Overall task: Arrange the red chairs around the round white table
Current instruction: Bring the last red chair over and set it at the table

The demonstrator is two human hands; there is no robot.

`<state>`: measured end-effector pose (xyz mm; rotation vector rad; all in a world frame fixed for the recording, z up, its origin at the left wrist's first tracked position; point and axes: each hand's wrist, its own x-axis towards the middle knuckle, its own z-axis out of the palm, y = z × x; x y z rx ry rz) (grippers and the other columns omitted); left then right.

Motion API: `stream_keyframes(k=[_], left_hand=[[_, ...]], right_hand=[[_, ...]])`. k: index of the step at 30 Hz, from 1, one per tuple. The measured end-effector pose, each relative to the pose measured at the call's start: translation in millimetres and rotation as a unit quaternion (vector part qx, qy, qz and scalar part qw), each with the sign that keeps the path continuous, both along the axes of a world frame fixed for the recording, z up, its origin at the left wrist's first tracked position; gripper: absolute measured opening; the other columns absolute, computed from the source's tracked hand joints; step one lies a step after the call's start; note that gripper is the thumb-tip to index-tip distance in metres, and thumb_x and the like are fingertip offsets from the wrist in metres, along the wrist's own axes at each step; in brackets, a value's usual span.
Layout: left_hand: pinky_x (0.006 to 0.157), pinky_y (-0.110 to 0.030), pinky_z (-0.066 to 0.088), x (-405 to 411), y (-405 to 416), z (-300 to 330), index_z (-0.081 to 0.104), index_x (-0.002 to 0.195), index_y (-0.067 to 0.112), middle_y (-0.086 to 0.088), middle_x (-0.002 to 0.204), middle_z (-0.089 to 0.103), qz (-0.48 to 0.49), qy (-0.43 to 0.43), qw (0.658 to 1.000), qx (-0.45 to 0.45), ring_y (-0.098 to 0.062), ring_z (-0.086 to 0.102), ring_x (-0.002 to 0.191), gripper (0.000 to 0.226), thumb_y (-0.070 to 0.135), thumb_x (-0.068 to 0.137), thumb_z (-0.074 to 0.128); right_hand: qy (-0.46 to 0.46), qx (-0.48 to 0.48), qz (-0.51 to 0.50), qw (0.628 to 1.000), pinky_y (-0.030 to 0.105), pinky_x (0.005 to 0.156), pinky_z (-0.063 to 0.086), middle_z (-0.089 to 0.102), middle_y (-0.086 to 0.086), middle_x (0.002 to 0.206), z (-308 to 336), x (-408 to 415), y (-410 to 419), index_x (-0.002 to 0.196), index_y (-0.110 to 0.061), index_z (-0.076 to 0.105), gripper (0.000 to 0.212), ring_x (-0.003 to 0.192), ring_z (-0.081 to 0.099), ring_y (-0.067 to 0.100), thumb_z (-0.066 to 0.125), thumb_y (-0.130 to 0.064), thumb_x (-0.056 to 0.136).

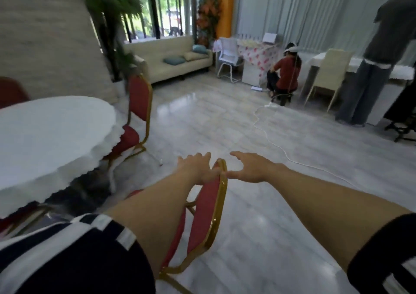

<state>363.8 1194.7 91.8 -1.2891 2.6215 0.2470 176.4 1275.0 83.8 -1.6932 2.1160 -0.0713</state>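
**Head view: hands at a chair top**

Head camera showed both hands spread flat. The left hand and right hand touched the gold-framed red padded chair, just beside the round white-clothed table.

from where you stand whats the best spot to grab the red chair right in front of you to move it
Grip the top rail of the near red chair, where the gold frame curves over the backrest, coming from above and behind. The back faces you and tilts, so that edge is nearest; the left hand rests there already and the right hand hovers open beside it. Seat and legs lie lower, partly hidden.
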Motion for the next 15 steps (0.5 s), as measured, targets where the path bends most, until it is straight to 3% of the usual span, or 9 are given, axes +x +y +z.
stream_keyframes(k=[5, 11, 15], left_hand=[[0.119, -0.062, 0.03, 15, -19, -16, 0.02, 0.165, 0.024, -0.014, 0.166, 0.035, 0.074, -0.005, 0.997, 0.004, -0.043, 0.039, 0.147, 0.081, 0.07, 0.1, 0.035], [0.117, -0.061, 0.031, 28, -49, -27, 0.028, 0.162, 0.024, -0.01, 0.167, 0.035, 0.133, 0.014, 0.991, 0.017, -0.037, 0.037, 0.149, 0.081, 0.071, 0.096, 0.035], [0.118, -0.065, 0.023, 29, -56, -29, 0.024, 0.163, 0.025, -0.008, 0.168, 0.033, 0.187, 0.029, 0.981, 0.037, -0.038, 0.037, 0.149, 0.079, 0.067, 0.098, 0.038]], right_hand=[[-0.012, 0.015, 0.101, 0.995, 0.048, 0.123, 0.033, 0.031, 0.003, 0.174, -10, 5, -46, 0.169, -0.029, 0.021, 0.112, 0.156, 0.035, 0.029, 0.066, -0.084, 0.082], [0.005, 0.044, 0.154, 0.987, 0.05, 0.125, 0.03, 0.026, 0.002, 0.176, -14, -14, -84, 0.169, -0.03, 0.018, 0.118, 0.158, 0.031, 0.029, 0.069, -0.084, 0.078], [0.016, 0.069, 0.205, 0.976, 0.05, 0.127, 0.028, 0.025, 0.002, 0.176, -23, -20, -107, 0.169, -0.029, 0.017, 0.121, 0.158, 0.029, 0.029, 0.071, -0.085, 0.076]])
